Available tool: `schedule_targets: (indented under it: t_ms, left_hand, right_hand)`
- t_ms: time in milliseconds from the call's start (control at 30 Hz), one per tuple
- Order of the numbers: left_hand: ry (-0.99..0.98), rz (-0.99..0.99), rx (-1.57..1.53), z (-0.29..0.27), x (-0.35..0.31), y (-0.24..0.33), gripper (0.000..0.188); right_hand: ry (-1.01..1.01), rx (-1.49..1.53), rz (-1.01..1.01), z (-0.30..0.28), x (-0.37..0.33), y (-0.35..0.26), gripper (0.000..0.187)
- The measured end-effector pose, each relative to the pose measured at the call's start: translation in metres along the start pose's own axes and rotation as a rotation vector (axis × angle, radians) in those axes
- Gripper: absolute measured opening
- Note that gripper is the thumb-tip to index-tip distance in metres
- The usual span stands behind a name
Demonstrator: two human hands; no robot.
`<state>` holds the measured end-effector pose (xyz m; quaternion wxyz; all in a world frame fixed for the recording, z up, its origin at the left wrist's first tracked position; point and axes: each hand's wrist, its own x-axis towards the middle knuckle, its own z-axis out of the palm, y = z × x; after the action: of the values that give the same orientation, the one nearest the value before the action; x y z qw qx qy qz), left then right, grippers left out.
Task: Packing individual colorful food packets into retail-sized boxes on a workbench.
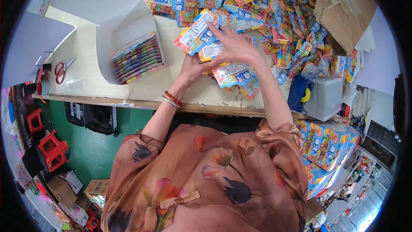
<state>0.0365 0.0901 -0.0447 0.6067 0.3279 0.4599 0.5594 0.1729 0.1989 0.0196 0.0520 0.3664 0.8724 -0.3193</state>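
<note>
In the head view, both hands meet over a few colourful packets point(199, 32) in front of the person, just above the worktop point(171, 88). The uppermost of these packets shows its back, with a white label, and tilts so that its long axis runs from lower left to upper right.

The right hand point(238, 47) comes across from the right and spans the packets, fingers spread over their faces and thumb down by the lower edge, apparently gripping them lightly. The left hand point(191, 66) is at their lower left; its fingers are partly hidden beneath, so how firmly it closes I cannot tell. More loose packets point(236, 76) lie under and just beside the right wrist.

The relation that matters most is sideways: an open white box point(103, 56) stands to the left of both hands, and the left hand is the nearer one. Inside it, a row of packets point(137, 60) lies closely overlapped, their edges slanting up to the right, roughly the same lean as the uppermost packet's. On the other side, a big heap of packets point(283, 21) spreads beyond and to the right, nearer the right hand.
</note>
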Motion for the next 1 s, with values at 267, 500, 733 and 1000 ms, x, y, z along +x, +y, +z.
schedule_targets:
  t_ms: [267, 500, 733, 1000]
  left_hand:
    - [0.107, -0.047, -0.234, 0.003, 0.001, 0.006, 0.065]
    - [0.173, -0.068, -0.249, 0.001, -0.012, 0.011, 0.068]
    - [0.258, 0.038, -0.222, -0.01, -0.035, 0.015, 0.068]
    - [0.307, 0.056, -0.103, -0.004, -0.011, 0.038, 0.067]
  right_hand:
    - [0.247, -0.168, 0.081, -0.01, -0.033, 0.049, 0.078]
    - [0.506, -0.303, 0.154, 0.007, -0.061, 0.082, 0.051]
    - [0.812, -0.022, 0.126, 0.019, -0.073, 0.051, 0.041]
    - [0.58, 0.087, 0.034, 0.015, -0.089, 0.01, 0.083]
